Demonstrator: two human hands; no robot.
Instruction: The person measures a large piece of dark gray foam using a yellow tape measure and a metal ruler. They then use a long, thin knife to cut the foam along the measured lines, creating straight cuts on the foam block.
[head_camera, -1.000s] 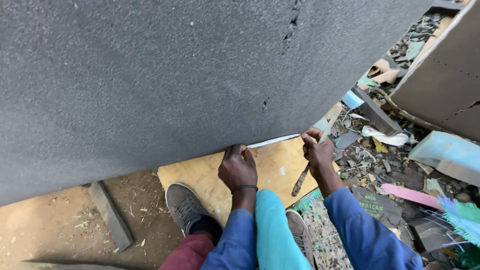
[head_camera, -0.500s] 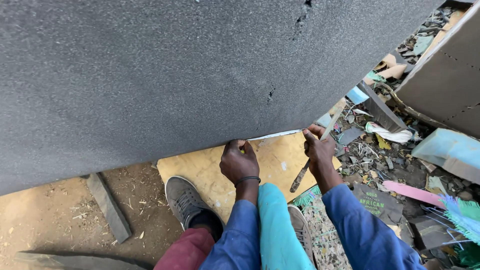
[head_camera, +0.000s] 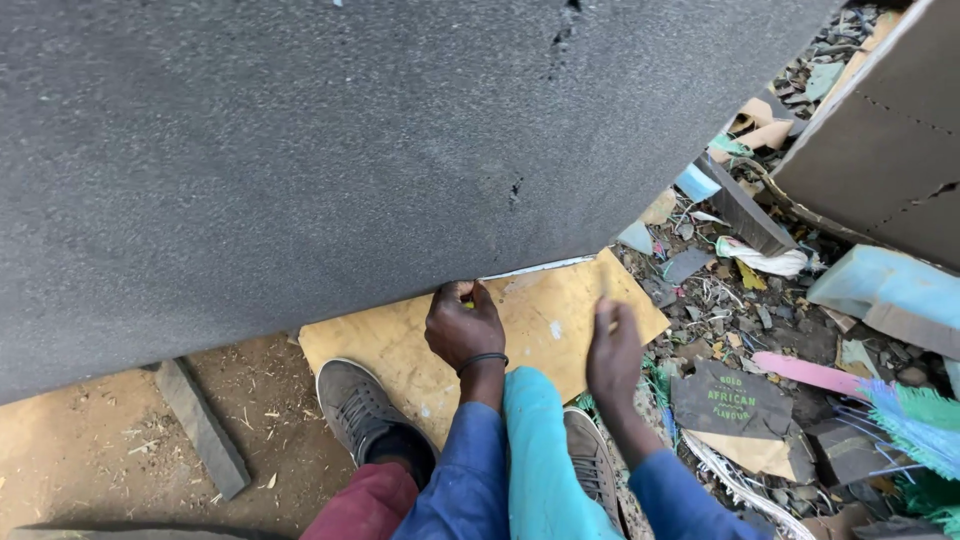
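Observation:
A big grey foam sheet (head_camera: 330, 150) fills the upper left of the head view and slopes down to a lower edge. My left hand (head_camera: 463, 326), with a dark band on the wrist, pinches that edge with its fingers closed; a small yellow bit shows at the fingertips. A thin pale strip (head_camera: 540, 268) runs along the edge to the right of this hand. My right hand (head_camera: 612, 352) hangs below the edge, off the foam, fingers curled and blurred, over a tan board (head_camera: 545, 320). Whether it holds anything is unclear. A teal piece (head_camera: 540, 450) lies between my blue sleeves.
My grey shoe (head_camera: 358, 405) rests on the board's near edge, with bare dirt and a grey block (head_camera: 205, 428) to the left. Scraps of foam, cardboard and cloth litter the right side. Another grey panel (head_camera: 880, 170) leans at the upper right, with a pale blue foam piece (head_camera: 885, 290) below it.
My right hand has left the foam's lower edge and dropped down and toward me. My left hand stays on the edge. The view has shifted slightly.

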